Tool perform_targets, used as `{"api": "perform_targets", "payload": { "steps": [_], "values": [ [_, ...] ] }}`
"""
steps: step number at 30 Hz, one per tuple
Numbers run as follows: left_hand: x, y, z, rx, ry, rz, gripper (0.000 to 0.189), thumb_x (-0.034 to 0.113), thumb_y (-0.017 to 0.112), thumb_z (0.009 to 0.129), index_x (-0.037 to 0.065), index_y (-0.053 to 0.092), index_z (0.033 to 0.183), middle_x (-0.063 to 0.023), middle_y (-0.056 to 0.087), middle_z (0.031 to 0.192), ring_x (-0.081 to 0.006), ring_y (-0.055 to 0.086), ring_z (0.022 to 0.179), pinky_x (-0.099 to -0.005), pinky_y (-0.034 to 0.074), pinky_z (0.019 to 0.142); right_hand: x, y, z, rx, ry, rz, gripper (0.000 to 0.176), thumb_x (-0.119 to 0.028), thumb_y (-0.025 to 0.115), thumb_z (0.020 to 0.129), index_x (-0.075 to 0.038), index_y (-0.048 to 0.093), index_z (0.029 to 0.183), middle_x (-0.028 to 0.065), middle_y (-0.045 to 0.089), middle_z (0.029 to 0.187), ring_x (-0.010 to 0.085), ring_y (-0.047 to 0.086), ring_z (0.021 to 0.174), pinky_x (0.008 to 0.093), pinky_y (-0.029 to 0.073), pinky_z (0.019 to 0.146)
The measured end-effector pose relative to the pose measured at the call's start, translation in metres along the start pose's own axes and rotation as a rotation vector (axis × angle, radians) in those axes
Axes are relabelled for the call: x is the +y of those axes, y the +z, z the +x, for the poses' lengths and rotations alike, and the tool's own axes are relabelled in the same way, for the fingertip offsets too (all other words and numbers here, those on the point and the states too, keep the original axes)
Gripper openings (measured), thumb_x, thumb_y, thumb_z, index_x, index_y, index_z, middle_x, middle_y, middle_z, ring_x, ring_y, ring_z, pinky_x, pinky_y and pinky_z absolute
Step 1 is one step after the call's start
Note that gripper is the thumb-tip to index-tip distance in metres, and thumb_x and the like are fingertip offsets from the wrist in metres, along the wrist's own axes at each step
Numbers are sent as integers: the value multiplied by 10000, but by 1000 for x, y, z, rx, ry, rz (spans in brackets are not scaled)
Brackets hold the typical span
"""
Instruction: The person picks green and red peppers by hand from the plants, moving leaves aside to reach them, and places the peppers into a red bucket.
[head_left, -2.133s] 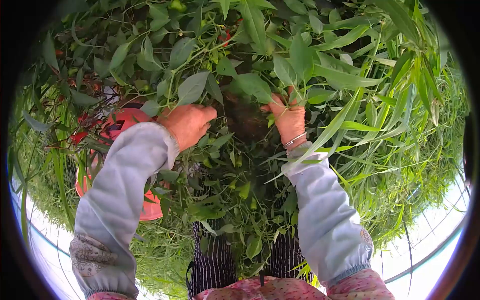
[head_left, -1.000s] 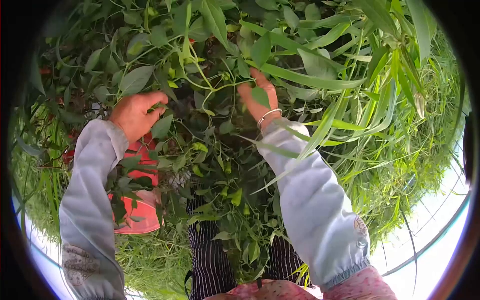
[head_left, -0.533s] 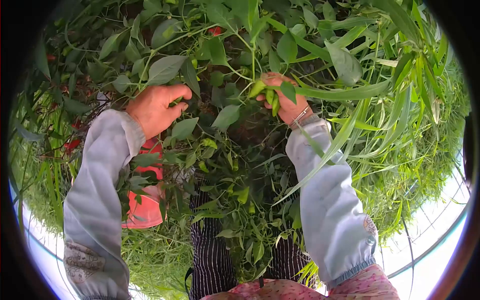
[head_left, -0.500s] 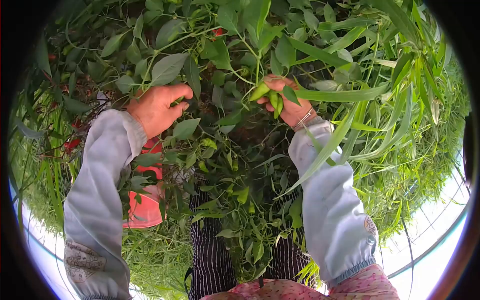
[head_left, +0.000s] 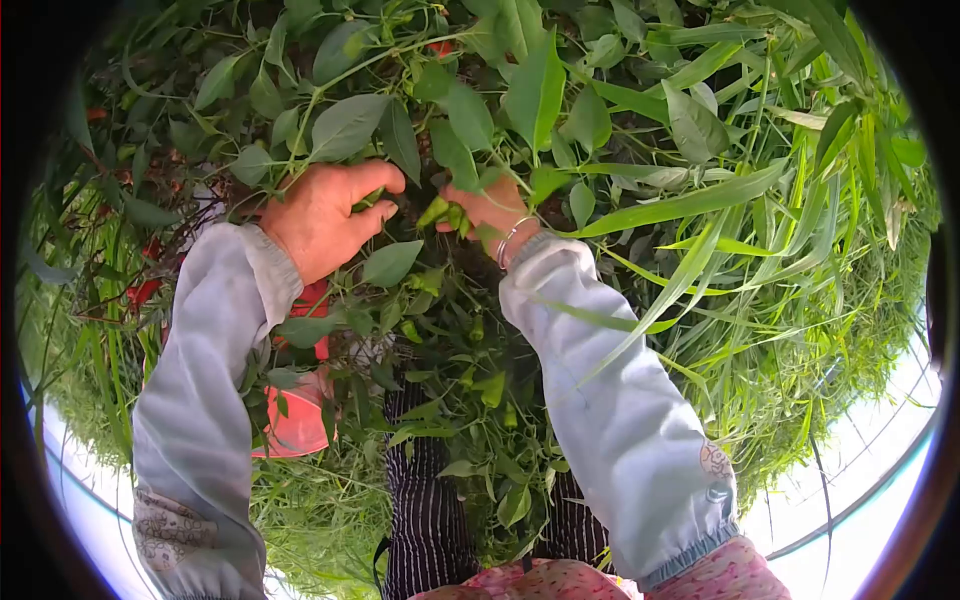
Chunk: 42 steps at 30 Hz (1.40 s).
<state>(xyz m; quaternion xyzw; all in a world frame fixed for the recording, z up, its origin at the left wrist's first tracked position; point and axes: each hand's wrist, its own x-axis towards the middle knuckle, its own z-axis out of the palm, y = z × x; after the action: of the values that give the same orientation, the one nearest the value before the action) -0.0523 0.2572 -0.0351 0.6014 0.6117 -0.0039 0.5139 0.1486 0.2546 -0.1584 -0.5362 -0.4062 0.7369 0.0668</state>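
Among the leaves of a pepper plant (head_left: 345, 125), my left hand (head_left: 325, 220) is closed, with a bit of green pepper (head_left: 369, 200) showing between thumb and forefinger. To its right, my right hand (head_left: 487, 212) is wrapped round several light green peppers (head_left: 436, 212), whose ends poke out on the left side of the fist. Leaves hang over part of its fingers. More green peppers (head_left: 490, 388) dangle from the stems lower down, below both hands.
A red-pink plastic container (head_left: 296, 420) stands low behind the left forearm, partly behind leaves. Long grass blades (head_left: 690, 205) cross over the right forearm. Dense grass (head_left: 800, 330) grows on the right. My striped trouser legs (head_left: 425, 500) are below the plant.
My right hand has moved left, towards my left hand, carrying the green peppers with it. The left hand has shifted only slightly to the right.
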Motion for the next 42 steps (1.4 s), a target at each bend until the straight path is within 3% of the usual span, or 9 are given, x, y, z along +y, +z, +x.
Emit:
{"api": "perform_targets", "payload": {
  "steps": [1, 10, 14, 15, 21, 24, 29, 38, 42],
  "values": [
    [-2, 3, 0, 19, 43, -12, 196, 79, 620, 800, 41, 579, 988, -118, 649, 908, -275, 633, 838, -323, 480, 739, 21, -5, 19, 12, -259, -407, 300, -231, 665, 767, -92, 632, 1031, 76, 639, 877, 223, 630, 819, 289, 500, 658],
    [-11, 18, 1, 5, 63, 20, 212, 76, 624, 795, 60, 588, 1003, -112, 647, 962, -300, 628, 886, -332, 496, 747, 48, 10, 66, 269, -47, 1297, 332, -307, 688, 781, -128, 564, 1031, 76, 642, 959, 226, 639, 791, 277, 470, 536],
    [-10, 23, 3, 23, 87, 26, 217, 86, 633, 785, 73, 595, 998, -105, 649, 978, -302, 626, 878, -336, 502, 745, 33, 13, 85, 372, -65, 1311, 326, -310, 629, 827, -93, 543, 1054, 66, 634, 920, 227, 638, 757, 274, 460, 523],
    [-10, 23, 3, 28, 100, 36, 217, 89, 633, 785, 74, 596, 998, -105, 649, 978, -301, 627, 876, -336, 502, 743, 36, 6, 85, 179, -63, 1463, 311, -309, 605, 857, -128, 522, 1096, 75, 616, 997, 266, 642, 752, 307, 465, 464],
    [-14, 18, 1, 31, 87, 39, 200, 99, 629, 791, 75, 590, 986, -104, 650, 948, -301, 626, 864, -340, 502, 729, 68, -3, 71, 298, 51, 1374, 277, -231, 571, 877, -111, 513, 1120, 102, 620, 981, 255, 636, 717, 338, 478, 496],
    [-15, 17, 0, 21, 84, 42, 206, 103, 626, 797, 70, 579, 995, -103, 648, 942, -298, 628, 853, -341, 501, 717, 34, -16, 18, 147, 210, 844, 272, -226, 565, 885, -70, 557, 1108, 93, 637, 903, 218, 632, 665, 311, 463, 525],
    [-25, 39, -4, 26, 14, -62, 218, 118, 628, 807, 92, 572, 1016, -90, 640, 947, -272, 631, 806, -355, 497, 689, 15, -55, -22, -290, 241, 847, 305, -227, 577, 878, -60, 562, 1133, 86, 637, 827, 197, 602, 621, 271, 416, 478],
    [-1, 70, -14, 26, 12, -67, 211, 141, 610, 816, 153, 596, 1026, -95, 642, 961, -273, 624, 877, -343, 503, 759, -4, -56, -49, -392, 296, 758, 273, -204, 612, 848, -40, 589, 1066, 64, 628, 755, 165, 587, 613, 258, 440, 494],
    [20, 66, -12, 97, 92, -11, 207, 76, 608, 777, 149, 593, 971, -83, 610, 1037, -278, 610, 884, -363, 486, 761, -16, -47, -111, -470, 536, 608, 224, -164, 614, 840, -42, 595, 1028, 37, 627, 731, 119, 578, 570, 242, 485, 509]
  ]
}}
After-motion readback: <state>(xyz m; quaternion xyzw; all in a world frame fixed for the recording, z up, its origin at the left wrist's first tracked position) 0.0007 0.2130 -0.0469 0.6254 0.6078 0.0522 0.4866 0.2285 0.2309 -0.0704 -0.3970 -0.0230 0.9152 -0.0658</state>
